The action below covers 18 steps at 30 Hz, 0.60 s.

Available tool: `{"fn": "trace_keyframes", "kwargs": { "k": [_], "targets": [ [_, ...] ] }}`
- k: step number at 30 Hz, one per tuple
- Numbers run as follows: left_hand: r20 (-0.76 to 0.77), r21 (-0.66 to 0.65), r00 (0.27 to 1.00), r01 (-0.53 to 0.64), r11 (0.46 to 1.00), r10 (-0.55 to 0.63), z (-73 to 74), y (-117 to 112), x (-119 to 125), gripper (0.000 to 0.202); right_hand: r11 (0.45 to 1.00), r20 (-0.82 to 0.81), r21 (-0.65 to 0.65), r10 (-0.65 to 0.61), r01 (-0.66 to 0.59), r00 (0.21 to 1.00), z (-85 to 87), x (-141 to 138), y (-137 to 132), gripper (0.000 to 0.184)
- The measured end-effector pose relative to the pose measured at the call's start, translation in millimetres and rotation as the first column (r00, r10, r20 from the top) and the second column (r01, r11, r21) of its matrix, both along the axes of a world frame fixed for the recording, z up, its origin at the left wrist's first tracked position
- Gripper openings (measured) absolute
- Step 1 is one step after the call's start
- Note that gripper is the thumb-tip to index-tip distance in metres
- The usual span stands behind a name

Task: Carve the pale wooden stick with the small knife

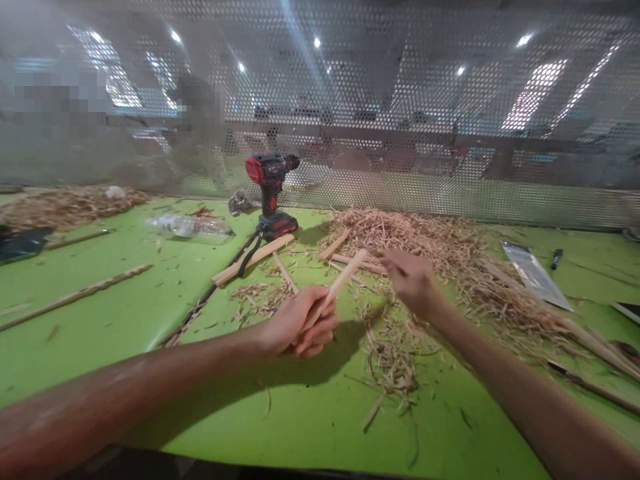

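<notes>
My left hand (pixel 311 323) is closed around a pale wooden stick (pixel 345 275), which slants up and to the right out of my fist. Just right of the stick's upper end is my right hand (pixel 413 280), its fingers curled and slightly blurred; whatever they may hold is hidden. Below the hands, thin wood shavings (pixel 395 363) lie scattered on the green table (pixel 300 427). A large heap of shavings (pixel 410 230) sits behind them, with a few short wood strips (pixel 335 245) at its left edge.
A red and black cordless drill (pixel 273 193) stands upright at the back, near a flat wood piece (pixel 253 260). A clear plastic bottle (pixel 193 227) lies to its left. Long sticks (pixel 75 297) lie farther left. At right are a clear packet (pixel 535 270) and a perforated metal screen (pixel 400 133) behind.
</notes>
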<state>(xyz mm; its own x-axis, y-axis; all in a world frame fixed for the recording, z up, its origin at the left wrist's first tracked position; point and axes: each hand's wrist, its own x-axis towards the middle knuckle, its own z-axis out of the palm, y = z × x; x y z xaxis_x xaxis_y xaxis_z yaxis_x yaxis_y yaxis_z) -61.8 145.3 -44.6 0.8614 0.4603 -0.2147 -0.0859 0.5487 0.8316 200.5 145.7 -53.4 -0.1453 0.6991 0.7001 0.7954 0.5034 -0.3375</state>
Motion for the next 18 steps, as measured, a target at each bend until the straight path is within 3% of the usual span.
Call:
{"fn": "trace_keyframes", "kwargs": {
  "k": [3,5,8,13,18],
  "targets": [
    [0.04,0.019,0.999,0.033,0.999,-0.034,-0.7,1,0,0.035,0.973,-0.114,0.094,-0.199,0.21,0.973,4.2,29,10,0.031],
    [0.057,-0.004,0.998,-0.002,1.0,0.002,-2.1,5,1,0.035,0.959,-0.165,0.115,-0.238,0.258,0.957,9.5,33,9,0.032],
    [0.064,-0.084,0.998,-0.025,0.996,0.03,-4.9,11,2,0.035,0.984,-0.159,0.104,-0.129,0.147,0.979,14.7,9,-2,0.029],
    [0.108,-0.17,0.994,0.025,0.985,-0.007,-5.3,15,2,0.034,0.987,0.055,-0.032,0.159,-0.157,0.986,6.3,-47,-23,0.029],
    [0.112,-0.178,0.994,0.036,0.983,-0.016,-0.4,13,1,0.035,0.98,0.198,0.046,0.183,-0.195,0.963,-2.9,-56,-25,0.026]
  ]
}}
